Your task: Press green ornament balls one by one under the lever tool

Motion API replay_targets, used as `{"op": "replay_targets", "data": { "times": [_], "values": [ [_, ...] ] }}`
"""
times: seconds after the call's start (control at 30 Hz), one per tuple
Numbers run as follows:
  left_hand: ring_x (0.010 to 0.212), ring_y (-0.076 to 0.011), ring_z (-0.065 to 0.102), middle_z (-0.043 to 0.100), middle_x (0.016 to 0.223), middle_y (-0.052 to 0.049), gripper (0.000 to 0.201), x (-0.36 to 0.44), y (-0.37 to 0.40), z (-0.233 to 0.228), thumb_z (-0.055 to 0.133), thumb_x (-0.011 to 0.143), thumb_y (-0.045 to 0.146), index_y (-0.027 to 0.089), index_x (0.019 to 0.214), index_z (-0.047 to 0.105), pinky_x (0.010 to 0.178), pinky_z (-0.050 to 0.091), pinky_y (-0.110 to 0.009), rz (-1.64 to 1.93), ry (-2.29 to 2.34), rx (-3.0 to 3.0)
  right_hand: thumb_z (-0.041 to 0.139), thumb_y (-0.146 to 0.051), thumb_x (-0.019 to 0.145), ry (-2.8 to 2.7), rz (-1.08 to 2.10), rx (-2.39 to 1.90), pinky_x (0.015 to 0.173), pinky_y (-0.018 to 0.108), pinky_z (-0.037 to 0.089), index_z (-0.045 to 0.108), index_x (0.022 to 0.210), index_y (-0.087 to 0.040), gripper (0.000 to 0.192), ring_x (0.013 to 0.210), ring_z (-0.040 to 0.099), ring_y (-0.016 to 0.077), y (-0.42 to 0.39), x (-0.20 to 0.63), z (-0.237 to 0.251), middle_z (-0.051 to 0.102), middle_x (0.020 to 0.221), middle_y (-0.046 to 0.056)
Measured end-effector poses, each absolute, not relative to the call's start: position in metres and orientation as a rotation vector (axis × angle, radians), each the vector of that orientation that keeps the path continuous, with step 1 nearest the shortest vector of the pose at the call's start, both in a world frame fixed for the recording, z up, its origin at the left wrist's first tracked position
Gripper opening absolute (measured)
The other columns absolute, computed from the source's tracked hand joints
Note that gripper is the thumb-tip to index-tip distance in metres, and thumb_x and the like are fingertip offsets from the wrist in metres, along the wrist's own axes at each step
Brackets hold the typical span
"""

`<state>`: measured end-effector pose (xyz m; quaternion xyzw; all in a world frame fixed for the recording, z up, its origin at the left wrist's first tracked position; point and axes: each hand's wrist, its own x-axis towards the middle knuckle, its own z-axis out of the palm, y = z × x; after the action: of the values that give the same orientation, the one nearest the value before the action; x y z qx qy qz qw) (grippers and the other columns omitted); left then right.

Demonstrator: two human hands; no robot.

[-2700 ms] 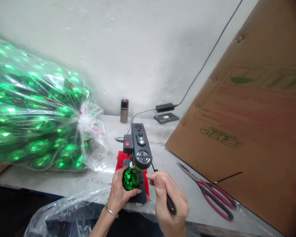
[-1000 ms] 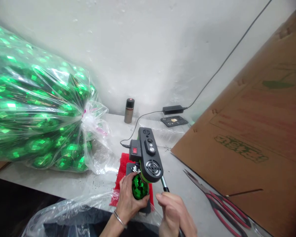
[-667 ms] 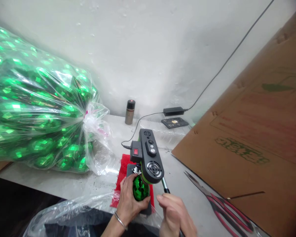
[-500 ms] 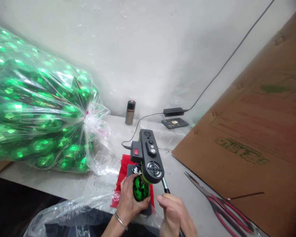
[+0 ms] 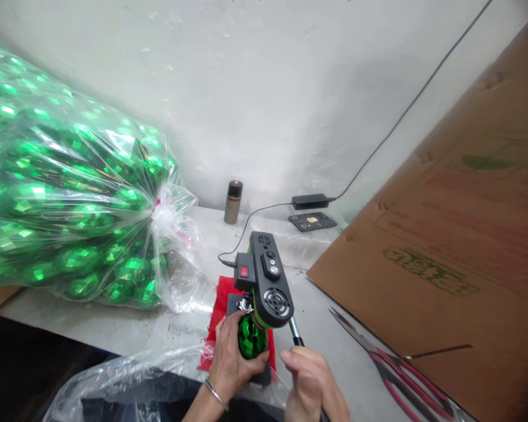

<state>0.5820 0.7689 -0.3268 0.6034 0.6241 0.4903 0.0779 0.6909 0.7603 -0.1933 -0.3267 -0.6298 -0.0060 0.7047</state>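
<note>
My left hand grips a faceted green ball and holds it under the head of a small black bench machine with a red switch. My right hand is closed around the machine's black lever handle, low at the front edge. The machine stands on a red cloth on the pale worktop.
A big clear bag of green faceted balls fills the left. An open plastic bag hangs at the front edge. Red-handled scissors lie right, beside a leaning cardboard sheet. A small bottle, power adapter and black device sit at the back.
The view has shifted slightly. My left hand stays on the green ball under the machine head, and my right hand keeps hold of the lever, a little lower than 2.7 s ago.
</note>
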Motion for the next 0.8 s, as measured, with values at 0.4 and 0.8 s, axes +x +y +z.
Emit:
{"op": "replay_targets", "data": {
  "times": [0.4,0.8],
  "values": [
    [0.111,-0.0411,0.077,0.079,0.12,-0.016,0.072,0.583,0.769,-0.327,0.082,0.061,0.025,0.019,0.13,0.065,0.1,0.063,-0.067,1.467,1.878,1.798,0.057,-0.026,0.109,-1.337,0.0,-0.753,0.061,0.024,0.048,0.074,0.079,-0.02,0.035,0.061,0.064,0.0117,0.758,0.687,-0.194,0.068,0.067,-0.001],
    [0.111,-0.0427,0.077,0.079,0.121,-0.017,0.08,0.585,0.771,-0.336,0.089,0.057,0.029,0.018,0.132,0.066,0.1,0.063,-0.066,1.463,1.896,1.792,0.056,-0.042,0.111,-1.198,0.121,-0.879,0.09,0.032,0.056,0.074,0.079,-0.02,0.043,0.07,0.069,0.0134,0.741,0.669,-0.209,0.073,0.072,-0.001]
  ]
}}
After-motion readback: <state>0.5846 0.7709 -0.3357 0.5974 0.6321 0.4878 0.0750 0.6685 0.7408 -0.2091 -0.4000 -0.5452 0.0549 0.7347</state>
